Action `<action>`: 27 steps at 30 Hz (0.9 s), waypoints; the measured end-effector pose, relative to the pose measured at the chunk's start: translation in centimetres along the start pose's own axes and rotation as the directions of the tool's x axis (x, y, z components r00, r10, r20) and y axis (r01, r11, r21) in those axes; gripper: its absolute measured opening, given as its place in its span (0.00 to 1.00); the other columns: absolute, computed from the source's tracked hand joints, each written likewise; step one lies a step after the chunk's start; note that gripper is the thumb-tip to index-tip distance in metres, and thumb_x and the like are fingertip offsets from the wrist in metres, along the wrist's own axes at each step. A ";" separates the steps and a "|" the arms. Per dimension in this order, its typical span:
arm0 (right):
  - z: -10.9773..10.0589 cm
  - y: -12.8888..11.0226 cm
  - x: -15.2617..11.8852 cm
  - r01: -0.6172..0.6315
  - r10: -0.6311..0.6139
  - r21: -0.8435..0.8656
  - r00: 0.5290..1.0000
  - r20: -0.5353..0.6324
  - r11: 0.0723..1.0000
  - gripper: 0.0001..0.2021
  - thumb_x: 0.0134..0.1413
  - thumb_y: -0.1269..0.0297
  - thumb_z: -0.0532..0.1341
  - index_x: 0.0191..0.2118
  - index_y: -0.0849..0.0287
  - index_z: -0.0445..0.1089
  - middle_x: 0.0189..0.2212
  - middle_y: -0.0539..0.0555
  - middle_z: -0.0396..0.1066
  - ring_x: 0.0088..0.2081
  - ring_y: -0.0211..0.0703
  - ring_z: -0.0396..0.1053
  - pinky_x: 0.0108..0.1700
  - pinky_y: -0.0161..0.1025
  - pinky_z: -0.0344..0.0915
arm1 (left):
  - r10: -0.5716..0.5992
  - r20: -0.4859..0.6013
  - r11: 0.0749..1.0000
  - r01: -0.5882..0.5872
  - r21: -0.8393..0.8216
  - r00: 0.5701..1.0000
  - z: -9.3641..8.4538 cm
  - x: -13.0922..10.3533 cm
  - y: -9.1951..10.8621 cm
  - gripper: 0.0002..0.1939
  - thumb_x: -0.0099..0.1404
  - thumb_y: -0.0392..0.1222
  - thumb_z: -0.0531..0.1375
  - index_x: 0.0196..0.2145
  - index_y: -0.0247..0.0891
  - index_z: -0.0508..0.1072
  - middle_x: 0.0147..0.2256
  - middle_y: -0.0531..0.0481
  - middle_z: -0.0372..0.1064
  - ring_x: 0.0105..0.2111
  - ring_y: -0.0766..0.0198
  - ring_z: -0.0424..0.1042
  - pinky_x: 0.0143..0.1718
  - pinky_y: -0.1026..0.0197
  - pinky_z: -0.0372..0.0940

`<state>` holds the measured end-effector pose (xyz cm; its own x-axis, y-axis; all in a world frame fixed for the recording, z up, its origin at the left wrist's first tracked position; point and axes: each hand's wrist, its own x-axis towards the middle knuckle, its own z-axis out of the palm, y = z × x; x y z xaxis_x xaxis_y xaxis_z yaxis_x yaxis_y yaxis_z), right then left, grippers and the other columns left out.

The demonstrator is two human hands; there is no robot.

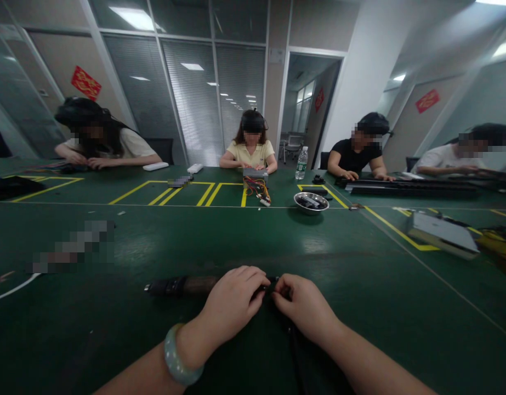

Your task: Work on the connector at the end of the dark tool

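Note:
My left hand (236,296), with a pale green bangle (182,359) at the wrist, is closed in a pinch above the green table. Facing it a short gap away, my right hand (306,304) is also closed, thumb against fingers. Something small and dark shows between the two sets of fingertips, too unclear to name. A dark cylindrical tool (170,286) with a bright tip pointing left lies behind my left hand, which hides its right end. Below my right hand, a thin black strip or cable (296,351) runs toward me.
Ahead stand a metal bowl (311,203) of dark parts, a water bottle (301,163) and a power supply (255,176) with coloured wires. A silver box (444,233) lies right, a blurred power strip (74,244) left. Several people work across the green table (174,236).

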<state>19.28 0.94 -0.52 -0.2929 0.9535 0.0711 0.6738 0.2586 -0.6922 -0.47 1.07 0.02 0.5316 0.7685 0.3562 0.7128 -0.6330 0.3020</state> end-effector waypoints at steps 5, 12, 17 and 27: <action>0.1 0.0 -0.1 -0.018 0.018 0.005 1.000 0.008 1.000 0.03 0.52 0.67 0.59 0.29 0.57 0.68 0.26 0.48 0.71 0.28 0.37 0.67 0.30 0.32 0.56 | 0.005 0.012 1.000 -0.005 0.000 1.000 0.0 -0.1 -0.2 0.12 0.62 0.33 0.58 0.44 0.43 0.71 0.46 0.52 0.68 0.46 0.59 0.67 0.49 0.54 0.62; 0.2 0.1 0.0 0.007 -0.007 -0.011 1.000 0.005 1.000 0.03 0.52 0.66 0.60 0.29 0.56 0.69 0.26 0.47 0.70 0.29 0.37 0.66 0.31 0.32 0.56 | 0.002 0.021 1.000 -0.002 -0.013 1.000 0.1 -0.1 -0.2 0.12 0.63 0.34 0.57 0.44 0.45 0.71 0.46 0.52 0.68 0.47 0.59 0.67 0.49 0.53 0.62; 0.3 0.1 0.0 0.001 -0.001 -0.034 1.000 0.015 0.999 0.03 0.52 0.66 0.60 0.30 0.56 0.70 0.27 0.48 0.71 0.30 0.38 0.66 0.31 0.32 0.56 | -0.007 0.021 1.000 0.008 -0.016 1.000 0.0 -0.1 -0.2 0.13 0.63 0.34 0.58 0.44 0.46 0.71 0.46 0.54 0.68 0.47 0.60 0.66 0.49 0.54 0.62; 0.6 0.3 0.1 0.003 -0.003 -0.028 1.000 -0.014 1.000 0.02 0.50 0.66 0.61 0.28 0.56 0.70 0.26 0.47 0.71 0.29 0.37 0.66 0.31 0.31 0.56 | -0.017 0.027 1.000 0.017 -0.004 1.000 0.1 0.0 0.1 0.13 0.63 0.33 0.57 0.44 0.45 0.70 0.45 0.52 0.68 0.46 0.59 0.66 0.48 0.53 0.62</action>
<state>19.01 1.04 -1.11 -0.2856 0.9547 0.0832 0.6920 0.2655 -0.6713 -0.37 0.99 -0.06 0.5317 0.7810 0.3275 0.7195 -0.6206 0.3117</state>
